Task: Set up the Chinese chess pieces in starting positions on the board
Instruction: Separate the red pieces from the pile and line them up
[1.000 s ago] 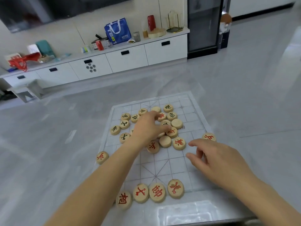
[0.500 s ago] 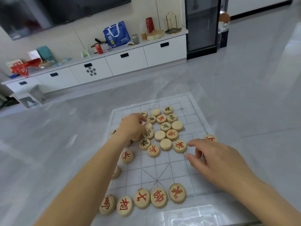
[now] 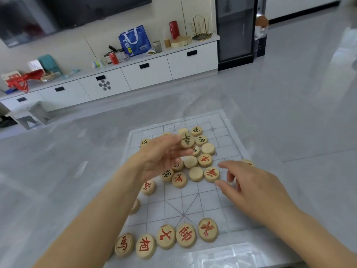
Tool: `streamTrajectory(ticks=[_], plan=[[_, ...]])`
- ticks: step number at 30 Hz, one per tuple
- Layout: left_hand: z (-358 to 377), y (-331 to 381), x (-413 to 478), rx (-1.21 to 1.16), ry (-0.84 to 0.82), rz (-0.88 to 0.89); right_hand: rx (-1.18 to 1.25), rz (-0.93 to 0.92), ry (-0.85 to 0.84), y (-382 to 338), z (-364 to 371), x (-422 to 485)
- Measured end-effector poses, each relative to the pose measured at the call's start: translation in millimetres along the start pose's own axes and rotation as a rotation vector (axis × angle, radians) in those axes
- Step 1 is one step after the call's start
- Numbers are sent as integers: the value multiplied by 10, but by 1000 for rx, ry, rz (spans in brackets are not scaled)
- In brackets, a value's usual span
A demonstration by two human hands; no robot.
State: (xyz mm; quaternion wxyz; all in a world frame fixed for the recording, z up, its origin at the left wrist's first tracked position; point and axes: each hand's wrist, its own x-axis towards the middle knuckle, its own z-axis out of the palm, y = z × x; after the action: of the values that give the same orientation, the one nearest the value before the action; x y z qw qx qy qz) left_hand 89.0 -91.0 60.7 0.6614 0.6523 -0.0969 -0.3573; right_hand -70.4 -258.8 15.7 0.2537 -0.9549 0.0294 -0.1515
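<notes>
A clear plastic board sheet (image 3: 229, 136) lies on the grey table. My left hand (image 3: 162, 157) is raised over the pile and pinches a black-lettered wooden piece (image 3: 187, 140) at its fingertips, face toward me. My right hand (image 3: 251, 186) hovers with fingers spread, holding nothing, just right of a red-lettered piece (image 3: 212, 174). A loose pile of pieces (image 3: 201, 157) covers the board's middle, some face down. Several red pieces stand in a row (image 3: 185, 235) along the near edge. One red piece (image 3: 148, 187) sits by my left forearm.
Another piece (image 3: 247, 162) peeks out behind my right fingers at the board's right edge. The far end of the board (image 3: 202, 120) is bare. A white cabinet (image 3: 144, 72) with a blue bag (image 3: 134, 40) and clutter stands across the room.
My left hand has lifted a black piece out of the pile and turned it up. My right hand has shifted slightly toward the red piece.
</notes>
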Motion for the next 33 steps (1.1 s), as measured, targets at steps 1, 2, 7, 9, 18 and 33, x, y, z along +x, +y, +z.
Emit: streamTrajectory(ticks=[1, 2, 7, 9, 18, 33], plan=[[86, -32, -91, -63, -71, -30, 35, 9, 25, -8, -3, 11], [156, -74, -156, -93, -123, -40, 72, 25, 41, -14, -10, 20], [341, -211, -282, -107, -222, -43, 236, 23, 119, -57, -46, 35], [373, -243, -268, -21, -169, -21, 208, 17, 99, -59, -48, 18], [-394, -254, 414, 1062, 563, 57, 88, 36, 72, 72, -44, -40], [141, -303, 469, 1340, 303, 102, 23, 39, 99, 126, 25, 21]])
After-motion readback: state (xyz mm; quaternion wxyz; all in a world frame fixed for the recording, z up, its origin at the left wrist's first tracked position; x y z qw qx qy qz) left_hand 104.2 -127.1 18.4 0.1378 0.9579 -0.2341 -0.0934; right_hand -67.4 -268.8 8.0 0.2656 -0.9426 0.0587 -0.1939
